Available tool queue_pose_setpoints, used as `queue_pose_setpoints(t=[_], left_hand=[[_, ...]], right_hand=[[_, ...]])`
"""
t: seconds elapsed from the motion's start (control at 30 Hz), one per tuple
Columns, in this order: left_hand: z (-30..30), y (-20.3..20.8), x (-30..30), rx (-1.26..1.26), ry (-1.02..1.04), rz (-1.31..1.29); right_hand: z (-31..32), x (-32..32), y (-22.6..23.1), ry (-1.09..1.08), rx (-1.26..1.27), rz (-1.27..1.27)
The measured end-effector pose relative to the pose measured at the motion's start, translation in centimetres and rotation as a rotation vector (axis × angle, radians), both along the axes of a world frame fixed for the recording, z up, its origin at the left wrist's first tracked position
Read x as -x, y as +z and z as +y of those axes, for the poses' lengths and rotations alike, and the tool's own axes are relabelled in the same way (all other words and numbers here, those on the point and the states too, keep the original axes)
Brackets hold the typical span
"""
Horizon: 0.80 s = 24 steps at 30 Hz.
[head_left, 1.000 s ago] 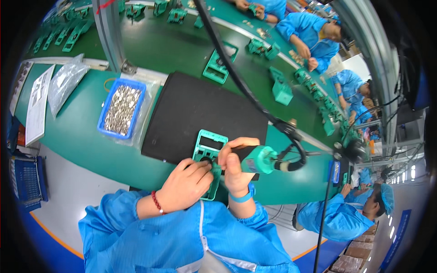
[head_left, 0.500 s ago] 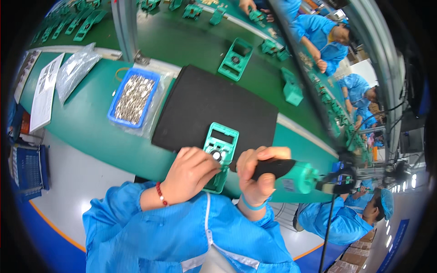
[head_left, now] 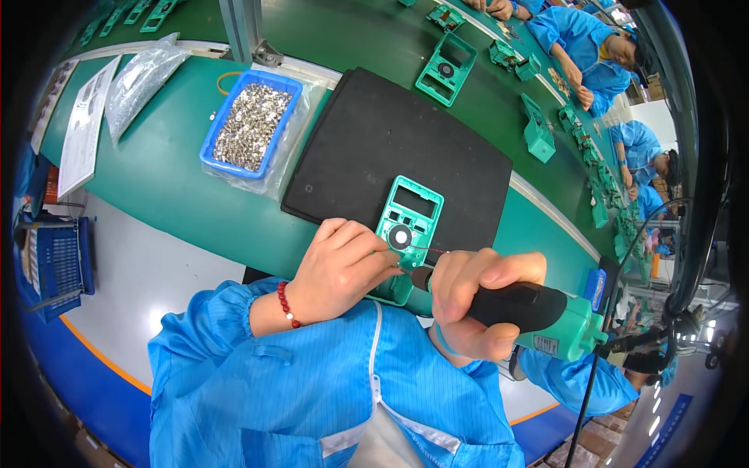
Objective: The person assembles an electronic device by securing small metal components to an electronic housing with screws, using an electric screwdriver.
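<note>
My right hand [head_left: 484,300] is wrapped round a green and black electric screwdriver [head_left: 523,308]. Its dark nose points left, close to the fingertips of my left hand [head_left: 347,265]. Those fingers are bent and pressed together over the lower left part of a green plastic housing [head_left: 431,232]; whatever is between the fingertips is hidden. In the housing sits a round black speaker with a pale centre [head_left: 399,237], and a thin reddish wire runs from it to the right. The housing lies at the near edge of a black mat [head_left: 398,132], its lower end partly behind my hands.
A blue tray [head_left: 209,148] of small metal parts stands left of the mat, near a clear plastic bag [head_left: 144,82] and a printed sheet [head_left: 87,129]. Beyond, another green housing [head_left: 460,74] lies on the conveyor. A metal post [head_left: 242,31] rises there. Co-workers in blue sit at right.
My view has shifted, so the bench stands higher and further right. The screwdriver has turned, and its nose now shows beside my left fingertips. My left hand stays at the housing.
</note>
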<state>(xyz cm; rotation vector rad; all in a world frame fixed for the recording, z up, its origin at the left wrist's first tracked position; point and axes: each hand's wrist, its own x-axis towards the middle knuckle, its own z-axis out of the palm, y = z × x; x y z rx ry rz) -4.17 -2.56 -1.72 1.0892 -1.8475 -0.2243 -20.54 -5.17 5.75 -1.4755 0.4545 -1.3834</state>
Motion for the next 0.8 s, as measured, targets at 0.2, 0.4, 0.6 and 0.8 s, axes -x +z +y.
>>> queue_pose_setpoints(t=[0.2, 0.4, 0.6, 0.8], left_hand=[[0.3, 0.1, 0.2, 0.011, -0.005, 0.021], [0.4, 0.4, 0.1, 0.018, -0.011, 0.005], [0.7, 0.8, -0.4, -0.01, -0.072, -0.041], [0.9, 0.6, -0.1, -0.023, -0.062, -0.029]], right_hand=[[-0.2, -0.9, -0.5, 0.043, 0.041, -0.095], [0.0, -1.0, -0.3, 0.032, 0.038, -0.066], [-1.5, 1.4, -2.8, 0.171, 0.127, -0.016], [-1.0, 4.9, -5.2, 0.156, 0.113, -0.02]])
